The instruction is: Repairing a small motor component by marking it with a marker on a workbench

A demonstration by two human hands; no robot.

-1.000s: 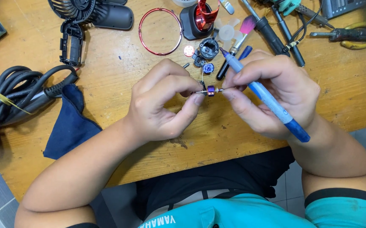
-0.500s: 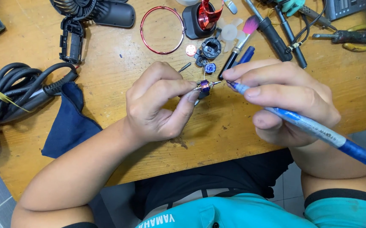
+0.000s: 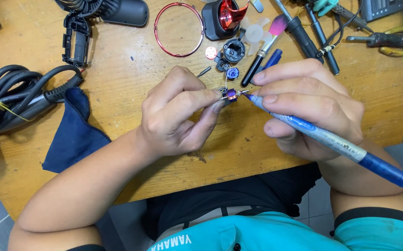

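My left hand [image 3: 178,116] pinches a tiny purple motor part with a thin metal shaft [image 3: 231,95] between thumb and forefinger, just above the wooden table [image 3: 117,93]. My right hand [image 3: 311,104] grips a blue marker pen [image 3: 332,142] like a pencil. The pen's tip touches the right end of the small part. The pen's capped end points toward the lower right.
Behind the hands lie a red wire ring [image 3: 179,29], a black and red housing [image 3: 222,16], small black and blue motor pieces [image 3: 232,56], a pink-tipped brush [image 3: 264,49], screwdrivers [image 3: 304,35] and pliers [image 3: 392,39]. A dark blue cloth [image 3: 73,135] and a black cable coil [image 3: 10,100] lie at left.
My right hand has re-gripped the pen, swinging its capped end from pointing toward me out to the lower right. The tip now rests on the small part. My left hand has stayed put.
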